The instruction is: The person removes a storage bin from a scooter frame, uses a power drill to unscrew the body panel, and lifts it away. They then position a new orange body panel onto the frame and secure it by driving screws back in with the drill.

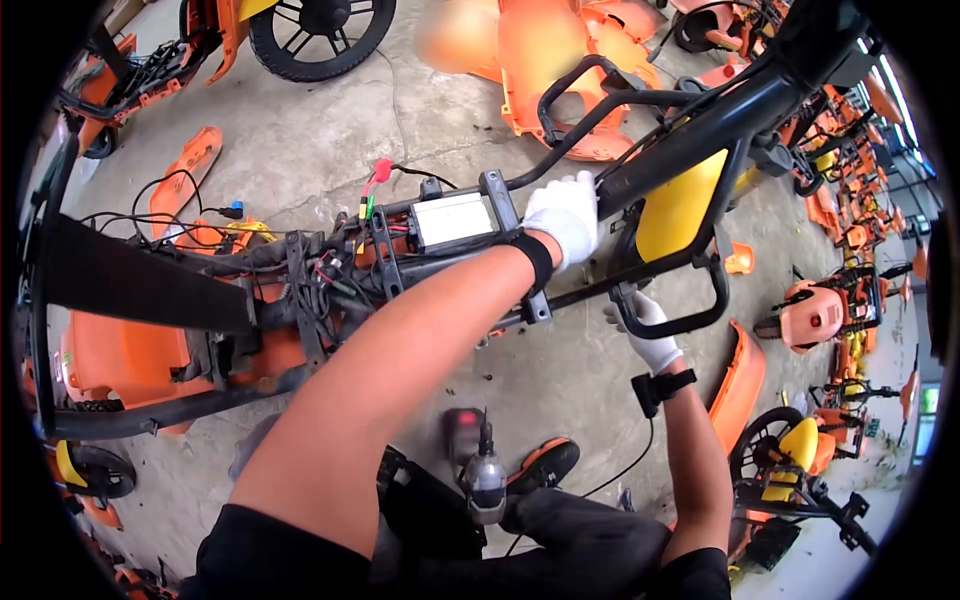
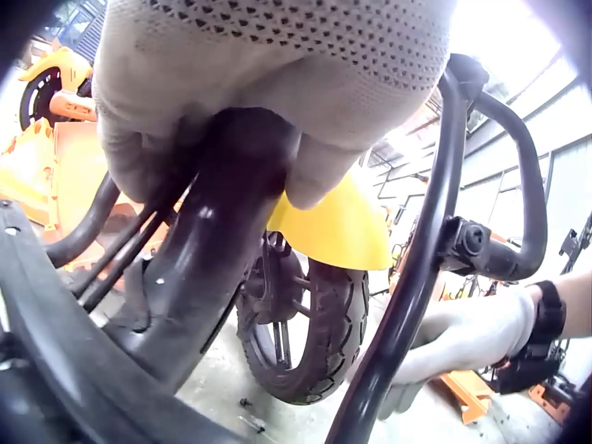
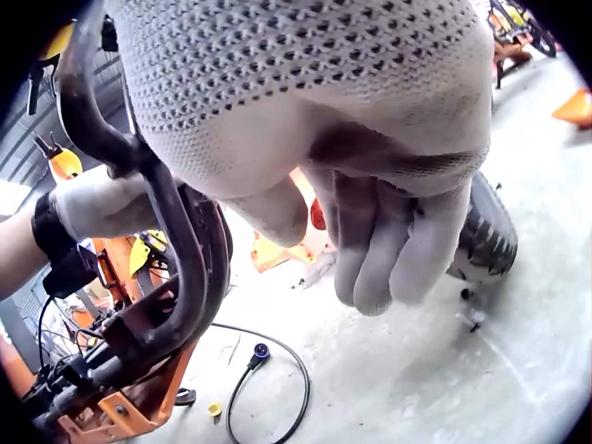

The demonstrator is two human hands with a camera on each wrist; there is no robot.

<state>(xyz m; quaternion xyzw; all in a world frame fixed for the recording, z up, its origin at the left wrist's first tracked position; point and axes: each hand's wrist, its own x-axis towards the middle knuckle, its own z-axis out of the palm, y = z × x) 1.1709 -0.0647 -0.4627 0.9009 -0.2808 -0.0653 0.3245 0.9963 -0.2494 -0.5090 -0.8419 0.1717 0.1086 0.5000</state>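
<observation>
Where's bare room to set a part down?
Bare floor shows between the black wheel and the long orange panel. Another bare patch lies between the shoe and the right hand. Beside the white box, tangled wiring crowds things.

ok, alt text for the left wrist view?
Gloved left hand gripping a thick black frame tube. Beyond it, a yellow fender over a black tire; at lower right, the gloved right hand, near a thinner black bar.

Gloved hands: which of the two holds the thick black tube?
The left hand: its fingers curl over the thick black tube, while the right hand has loose fingers, holding nothing.
</observation>
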